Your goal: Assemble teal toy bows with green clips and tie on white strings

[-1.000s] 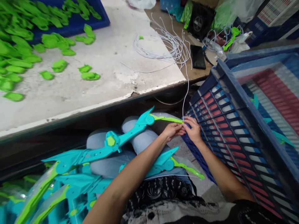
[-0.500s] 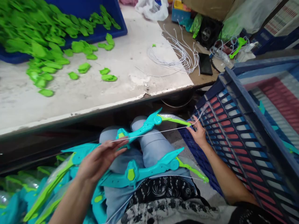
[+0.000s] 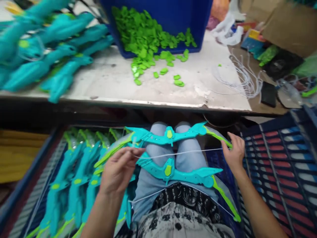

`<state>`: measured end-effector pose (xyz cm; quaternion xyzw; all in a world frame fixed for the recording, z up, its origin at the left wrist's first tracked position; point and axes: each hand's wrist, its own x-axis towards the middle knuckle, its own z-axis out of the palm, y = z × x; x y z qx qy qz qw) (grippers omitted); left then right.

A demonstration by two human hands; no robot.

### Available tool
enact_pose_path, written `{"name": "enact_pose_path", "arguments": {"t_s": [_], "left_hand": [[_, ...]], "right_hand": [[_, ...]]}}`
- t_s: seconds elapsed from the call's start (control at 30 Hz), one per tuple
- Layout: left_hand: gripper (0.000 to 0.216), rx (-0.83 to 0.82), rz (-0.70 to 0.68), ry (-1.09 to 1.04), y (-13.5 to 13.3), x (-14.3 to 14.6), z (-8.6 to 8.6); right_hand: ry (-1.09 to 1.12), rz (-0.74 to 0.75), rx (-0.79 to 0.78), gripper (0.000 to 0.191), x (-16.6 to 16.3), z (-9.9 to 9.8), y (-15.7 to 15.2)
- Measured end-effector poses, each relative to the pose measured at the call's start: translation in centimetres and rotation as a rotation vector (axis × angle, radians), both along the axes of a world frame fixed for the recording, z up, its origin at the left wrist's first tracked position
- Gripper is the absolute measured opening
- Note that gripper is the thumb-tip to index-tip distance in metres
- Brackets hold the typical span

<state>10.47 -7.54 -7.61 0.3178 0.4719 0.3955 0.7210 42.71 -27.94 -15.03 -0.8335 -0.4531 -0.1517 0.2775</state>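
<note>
Two turquoise and green toy bows lie across my lap. My right hand point(image 3: 234, 151) is closed round the green tip of the farther toy bow point(image 3: 158, 138), at its right end. A white string point(image 3: 183, 153) runs from there in a nearly straight line to my left hand point(image 3: 119, 167), which pinches it between thumb and fingers. That left hand is just below the farther bow's left limb. The nearer toy bow point(image 3: 188, 177) rests closer to my waist, its own string slack and fixed at its right green tip.
Several bows fill a crate point(image 3: 42, 158) at my left. A navy crate point(image 3: 272, 172) stands at my right. On the white table point(image 3: 104, 81) are turquoise parts point(image 3: 61, 53), a blue bin point(image 3: 158, 8) spilling green pieces point(image 3: 146, 36), and coiled white strings point(image 3: 247, 79).
My view has swung left, bringing the left crate and turquoise parts into sight. My left hand has drawn the string leftward, toward the farther bow's left limb; my right hand stays at the tip.
</note>
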Motion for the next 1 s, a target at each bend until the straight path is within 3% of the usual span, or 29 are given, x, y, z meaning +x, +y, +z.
{"name": "enact_pose_path", "arguments": {"t_s": [0.1,0.17,0.23,0.3,0.43,0.63,0.8,1.0], "left_hand": [[0.045,-0.016,-0.102,0.012,-2.1,0.6,-0.6],[0.047,-0.048,-0.173,-0.010,-3.0,1.0,-0.7],[0.043,-0.080,-0.213,-0.053,-3.4,1.0,-0.7],[0.040,-0.104,-0.191,-0.117,-3.3,0.6,-0.6],[0.035,-0.050,0.064,-0.184,-2.0,-1.4,-1.0],[0.030,0.201,0.487,0.051,1.7,-4.8,-2.1],[0.026,0.296,0.482,0.206,5.8,-6.2,-2.6],[0.026,0.356,0.464,0.263,8.4,-6.4,-3.1]], "right_hand": [[0.019,0.467,-0.088,0.029,-6.2,1.1,7.9],[0.012,0.728,-0.265,0.034,-10.9,0.7,13.0],[-0.028,0.819,-0.462,0.046,-14.6,-0.1,16.9],[-0.075,0.811,-0.615,0.053,-16.5,-0.8,19.4],[-0.055,0.865,-0.683,0.049,-14.8,-0.9,21.5],[0.374,1.092,-0.773,0.048,-9.8,0.0,23.1],[0.567,1.107,-0.805,0.050,-9.3,0.3,23.8],[0.592,1.085,-0.809,0.052,-9.3,0.5,23.7]]}}
